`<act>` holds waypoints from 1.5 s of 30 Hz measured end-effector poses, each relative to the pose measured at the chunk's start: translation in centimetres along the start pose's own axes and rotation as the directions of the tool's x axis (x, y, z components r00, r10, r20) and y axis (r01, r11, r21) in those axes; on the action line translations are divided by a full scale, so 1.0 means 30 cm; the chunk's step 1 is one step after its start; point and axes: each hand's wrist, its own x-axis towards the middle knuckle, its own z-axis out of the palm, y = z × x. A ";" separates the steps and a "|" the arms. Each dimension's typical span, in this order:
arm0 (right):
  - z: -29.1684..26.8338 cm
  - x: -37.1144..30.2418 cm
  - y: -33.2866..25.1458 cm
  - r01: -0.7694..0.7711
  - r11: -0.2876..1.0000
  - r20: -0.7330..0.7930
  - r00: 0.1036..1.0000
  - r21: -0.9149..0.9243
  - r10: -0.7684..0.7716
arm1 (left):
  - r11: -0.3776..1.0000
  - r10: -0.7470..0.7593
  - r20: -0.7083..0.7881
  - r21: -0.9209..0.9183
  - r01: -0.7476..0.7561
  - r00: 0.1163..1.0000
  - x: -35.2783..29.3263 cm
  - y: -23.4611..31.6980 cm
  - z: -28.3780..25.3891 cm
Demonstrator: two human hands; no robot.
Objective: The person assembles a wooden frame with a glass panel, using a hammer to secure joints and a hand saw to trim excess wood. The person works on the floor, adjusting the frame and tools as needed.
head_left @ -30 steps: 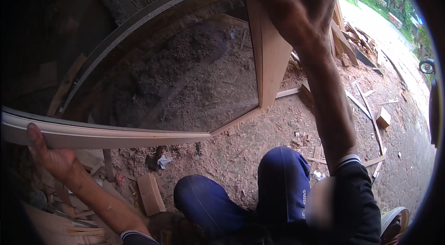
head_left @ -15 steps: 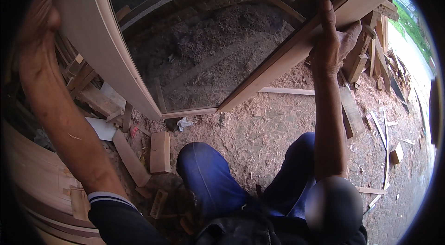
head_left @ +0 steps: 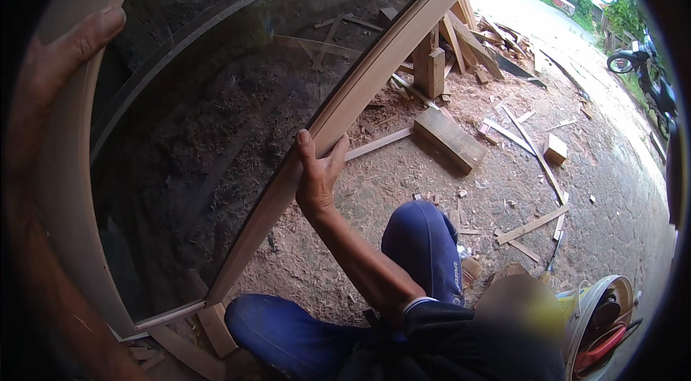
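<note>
A glazed wooden frame (head_left: 389, 50), like a window sash, stands tilted before me. Its pale side rails narrow toward a short bottom rail, and a clear, reflective glass pane (head_left: 194, 143) fills it. My left hand (head_left: 54, 82) grips the left rail, its thumb across the front face and its other fingers hidden. Lower down on the right rail, my right hand (head_left: 320, 176) is closed round the wood, thumb on the front. The frame's lower end is close to wood offcuts (head_left: 216, 329) beside my knee. Its top runs out of view.
Shavings cover the ground. A thick wood block (head_left: 450, 140), thin strips (head_left: 536, 154) and a small block (head_left: 555, 149) lie to the right. Beyond them is a scrap-wood pile (head_left: 468, 42). A bucket of tools (head_left: 568, 352) stands lower right; a motorcycle (head_left: 655, 82) is parked at far right.
My view has swung right, bringing the bucket and motorcycle in. The frame and both hands now appear farther left and lower. The left thumb now shows across the rail's front. Both hands keep their hold.
</note>
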 end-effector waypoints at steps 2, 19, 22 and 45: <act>-0.023 -0.057 0.063 0.007 1.000 -0.095 0.995 -0.029 -0.009 | 0.997 -0.056 -0.032 0.047 0.058 0.998 -0.010 -0.022 0.093; -0.334 -0.374 0.522 -0.469 0.883 -0.203 0.867 -0.026 0.454 | 0.991 -0.027 0.546 -0.097 0.094 0.837 -0.207 0.073 0.589; -0.362 -0.409 0.551 -0.533 0.846 -0.201 0.831 -0.021 0.519 | 0.993 0.002 0.583 -0.100 0.069 0.813 -0.239 0.063 0.654; -0.485 -0.509 0.814 -0.593 0.804 -0.255 0.773 0.033 0.581 | 0.992 0.013 0.696 -0.099 0.078 0.718 -0.430 -0.051 0.884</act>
